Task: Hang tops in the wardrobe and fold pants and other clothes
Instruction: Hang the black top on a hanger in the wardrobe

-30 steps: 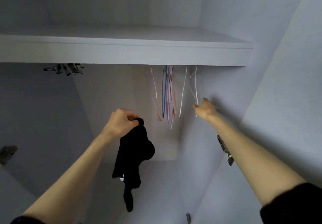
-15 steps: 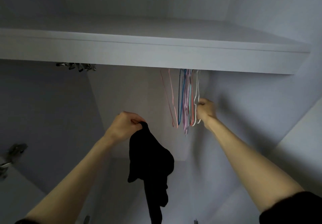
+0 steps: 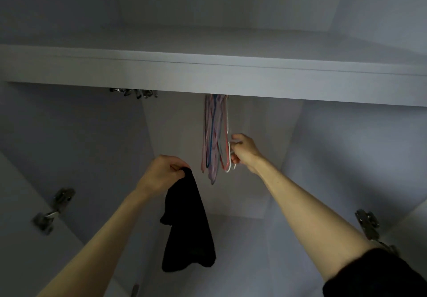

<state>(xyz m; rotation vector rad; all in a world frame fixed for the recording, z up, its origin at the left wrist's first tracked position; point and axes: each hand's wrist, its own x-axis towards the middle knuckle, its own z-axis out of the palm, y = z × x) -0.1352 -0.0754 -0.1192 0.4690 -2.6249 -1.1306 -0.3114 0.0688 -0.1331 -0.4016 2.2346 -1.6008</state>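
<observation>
The black top [image 3: 187, 225] hangs bunched from your left hand [image 3: 161, 174], which grips its upper end with curled fingers and holds it up in front of the open wardrobe; the cloth drops straight down below your fist, loose and crumpled, touching nothing else. Just to the right of it, a tight bunch of thin hangers [image 3: 213, 134] in pink, blue, purple and red dangles from under the shelf [image 3: 208, 77]; the rail they hang on is hidden behind the shelf's front edge. Your right hand [image 3: 242, 151] is at the right side of that bunch, fingers curled round the lower part of a white hanger [image 3: 228, 155], the outermost one on that side. The top and the hangers are near each other but apart. Further left under the shelf, a small cluster of metal hooks or clips [image 3: 134, 92] shows, too blurred to tell which. The wardrobe's pale back wall [image 3: 175, 130] and side walls close in around your arms. A metal hinge [image 3: 54, 206] sits on the left door and another hinge [image 3: 367, 223] on the right, beside your dark sleeve [image 3: 374, 273].
</observation>
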